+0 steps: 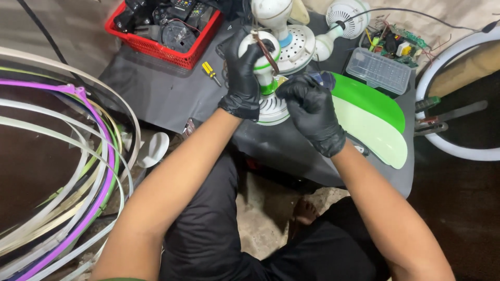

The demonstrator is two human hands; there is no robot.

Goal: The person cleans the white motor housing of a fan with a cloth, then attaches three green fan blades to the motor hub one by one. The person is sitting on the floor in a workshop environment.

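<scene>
Both my hands wear black gloves. My left hand (244, 78) grips the white and green neck of a small fan body (263, 62), which stands on its round white base (271, 109) on a dark work board (166, 93). My right hand (311, 112) is closed at the lower right of that neck, next to a dark blue tool handle (325, 79); whether it holds the tool is hidden by the fingers. Brown wires hang along the neck.
Green fan blades (372, 117) lie right of my hands. Behind are another white fan part (297, 44), a clear plastic box (378, 70), a circuit board (398, 41), a red basket of parts (161, 49) and a yellow screwdriver (210, 71). Coloured rings (78, 171) lean at left.
</scene>
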